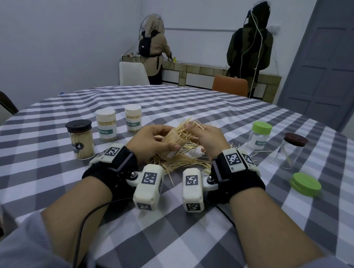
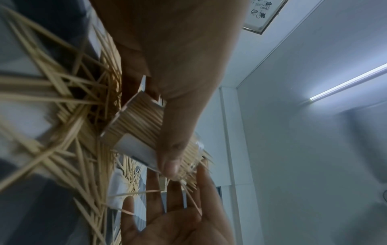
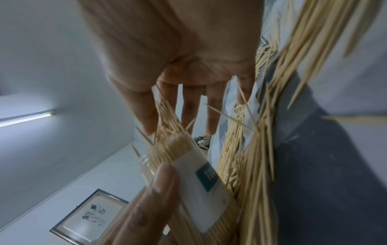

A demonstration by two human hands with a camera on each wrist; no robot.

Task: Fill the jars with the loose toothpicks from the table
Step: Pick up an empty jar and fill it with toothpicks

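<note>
My left hand grips a clear labelled jar packed with toothpicks, tilted with its mouth up and to the right, just above the loose toothpick pile. My right hand is at the jar's mouth, its straight fingers against the toothpick ends that stick out. The left wrist view shows my thumb across the jar and the right palm spread beyond it. In the right wrist view, straight fingers touch the toothpicks in the jar. Both wrist views show the pile.
On the checked table stand a full dark-lidded jar and two white-lidded jars at left. A green-lidded jar, a brown-lidded jar and a loose green lid are at right. Two people stand at the far counter.
</note>
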